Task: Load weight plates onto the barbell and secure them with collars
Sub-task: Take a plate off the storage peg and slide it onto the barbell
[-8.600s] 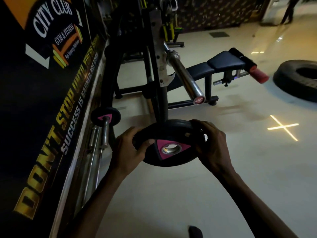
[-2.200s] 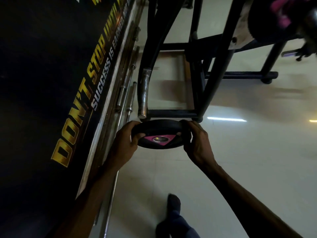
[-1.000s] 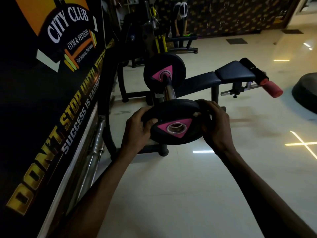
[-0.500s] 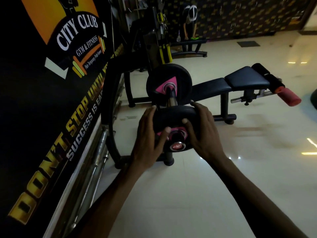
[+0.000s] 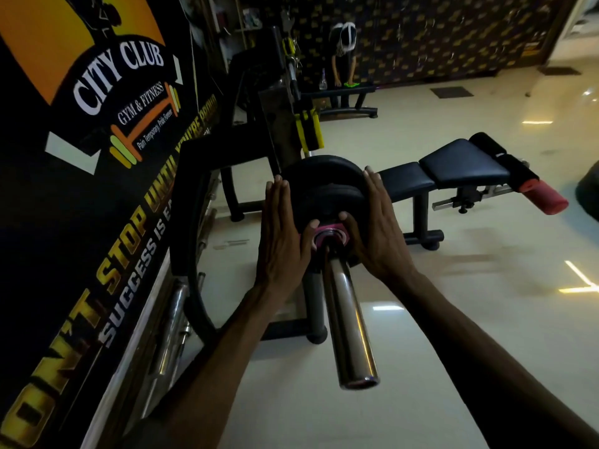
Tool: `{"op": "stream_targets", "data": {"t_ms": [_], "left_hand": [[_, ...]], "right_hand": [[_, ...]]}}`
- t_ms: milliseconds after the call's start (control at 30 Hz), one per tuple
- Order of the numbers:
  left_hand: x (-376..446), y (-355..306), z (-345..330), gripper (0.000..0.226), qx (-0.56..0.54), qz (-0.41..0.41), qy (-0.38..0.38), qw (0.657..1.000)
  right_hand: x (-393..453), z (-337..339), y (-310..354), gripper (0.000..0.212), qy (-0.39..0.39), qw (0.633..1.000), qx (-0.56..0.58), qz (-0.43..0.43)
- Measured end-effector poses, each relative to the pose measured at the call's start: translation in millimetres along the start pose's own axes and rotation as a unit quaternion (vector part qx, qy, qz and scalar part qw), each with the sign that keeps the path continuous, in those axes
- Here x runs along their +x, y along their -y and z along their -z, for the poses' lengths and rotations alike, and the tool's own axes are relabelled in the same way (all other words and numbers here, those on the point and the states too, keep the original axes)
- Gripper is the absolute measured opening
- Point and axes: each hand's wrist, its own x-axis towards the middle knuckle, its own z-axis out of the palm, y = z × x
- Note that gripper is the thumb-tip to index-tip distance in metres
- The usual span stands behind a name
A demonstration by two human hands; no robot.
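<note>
The chrome barbell sleeve (image 5: pixel 348 322) points toward me from the rack. A black weight plate (image 5: pixel 327 205) with a pink hub sits on the sleeve, pushed up against a second black plate (image 5: pixel 319 170) behind it. My left hand (image 5: pixel 283 234) lies flat on the near plate's left side, fingers straight, thumb by the hub. My right hand (image 5: pixel 377 228) presses its right side the same way. No collar is visible on the sleeve.
A black banner wall (image 5: pixel 81 189) runs along the left, with spare bars (image 5: pixel 171 325) lying at its foot. A black padded bench (image 5: pixel 453 170) with a red roller stands to the right. The rack frame (image 5: pixel 194 241) is in front. A person stands far back.
The plate has slid from the sleeve's tip up against the first plate. My hands went from gripping its rim to pressing flat on its face.
</note>
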Motion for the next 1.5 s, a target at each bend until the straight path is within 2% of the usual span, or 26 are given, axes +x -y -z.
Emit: {"op": "stream_targets", "data": {"t_ms": [233, 400, 567, 767, 933, 1133, 1500], "left_hand": [[50, 26, -23, 0.083, -0.002, 0.039, 0.016, 0.999], [52, 25, -20, 0.079, -0.013, 0.048, 0.039, 0.998], [45, 16, 5, 0.075, -0.004, 0.051, 0.088, 0.995], [-20, -8, 54, 0.068, 0.001, 0.047, 0.077, 0.996], [-98, -42, 84, 0.067, 0.007, 0.081, 0.101, 0.992], [-166, -75, 109, 0.070, -0.022, 0.080, 0.111, 0.990], [-256, -132, 130, 0.072, -0.067, 0.007, 0.145, 0.987]], "right_hand": [[54, -23, -19, 0.076, 0.004, 0.999, -0.036, -0.027], [56, -20, -19, 0.073, 0.013, 0.999, -0.025, -0.045], [46, -3, -2, 0.077, 0.058, 0.997, -0.023, -0.054], [-24, 27, 23, 0.069, 0.037, 0.999, 0.001, -0.025], [-92, 52, 47, 0.069, 0.042, 0.997, -0.032, -0.051], [-169, 89, 77, 0.064, 0.006, 0.996, -0.056, -0.062], [-297, 126, 121, 0.067, -0.023, 0.979, -0.137, -0.151]]}}
